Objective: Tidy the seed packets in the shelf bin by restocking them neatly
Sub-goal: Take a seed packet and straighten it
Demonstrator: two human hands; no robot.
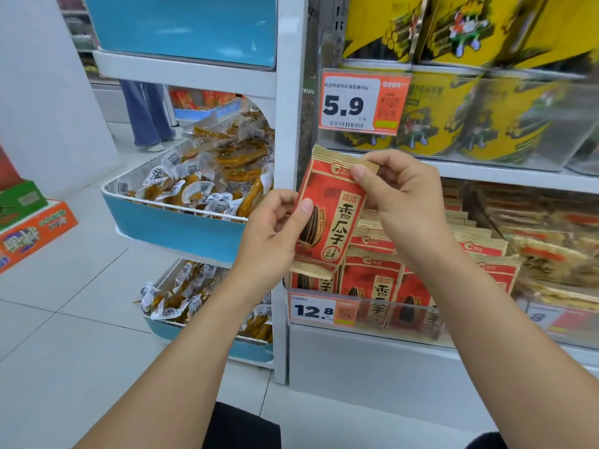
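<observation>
Both hands hold one red seed packet (330, 215) up in front of the shelf, above the bin (372, 314) at the shelf's left end. The left hand (275, 231) pinches the packet's left edge, thumb on the front face, its grip clamped on the packet. The right hand (402, 192) pinches the packet's top right corner between thumb and fingers, likewise clamped. The packet tilts a little, top leaning right (its printed side faces the camera). Below it, more packets (376, 280) stand upright in rows inside the bin, behind a clear front wall carrying a 12.8 price tag (312, 310). Yellow tubs (434, 115) sit on the shelf above.
</observation>
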